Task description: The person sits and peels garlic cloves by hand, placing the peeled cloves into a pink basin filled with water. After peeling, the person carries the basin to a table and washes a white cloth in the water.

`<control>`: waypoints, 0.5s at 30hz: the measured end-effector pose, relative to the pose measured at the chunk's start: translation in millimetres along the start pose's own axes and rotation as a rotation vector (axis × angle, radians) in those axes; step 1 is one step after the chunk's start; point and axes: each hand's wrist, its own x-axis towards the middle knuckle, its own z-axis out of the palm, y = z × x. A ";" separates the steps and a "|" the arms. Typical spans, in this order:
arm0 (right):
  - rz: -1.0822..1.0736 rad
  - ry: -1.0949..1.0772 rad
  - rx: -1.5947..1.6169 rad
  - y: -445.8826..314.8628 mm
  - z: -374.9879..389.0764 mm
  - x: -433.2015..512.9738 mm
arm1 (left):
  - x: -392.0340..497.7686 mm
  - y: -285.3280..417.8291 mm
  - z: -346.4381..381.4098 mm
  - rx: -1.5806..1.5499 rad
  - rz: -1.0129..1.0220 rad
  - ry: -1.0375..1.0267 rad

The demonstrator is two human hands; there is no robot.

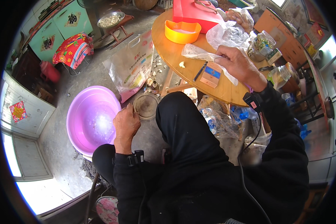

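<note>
My right hand (236,65) pinches a crumpled strip of thin white paper or cloth (197,52) above the round wooden table (176,63). One end of the strip stretches left, and the other hangs below the hand. Under it on the tabletop lie a dark pen (200,71), a small box with a blue band (211,74) and a pale yellowish scrap (182,64). My left hand (126,127) is curled shut beside the right rim of a purple plastic basin (78,137). I see nothing sticking out of it, though its palm side is hidden.
An orange tub (182,36), a red box (196,14), plastic bags (226,35) and a glass jar (281,75) crowd the table. A large printed bag (131,64), a small bottle (154,88) and a round lid (146,106) are on the floor. A cable (240,165) runs along my right arm.
</note>
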 end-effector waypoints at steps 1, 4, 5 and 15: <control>0.009 0.003 -0.002 0.7 -0.7 0.1 | 0.0 0.3 -0.2 -0.004 0.010 0.007; -0.023 0.055 0.011 3.3 -2.2 -1.3 | 0.5 1.2 0.0 0.011 0.015 -0.003; -0.012 0.057 0.006 4.5 -2.5 -2.2 | 0.7 1.5 0.2 0.016 0.014 -0.010; -0.053 0.022 -0.023 3.2 6.7 -10.4 | 3.0 2.3 1.7 0.031 0.014 -0.032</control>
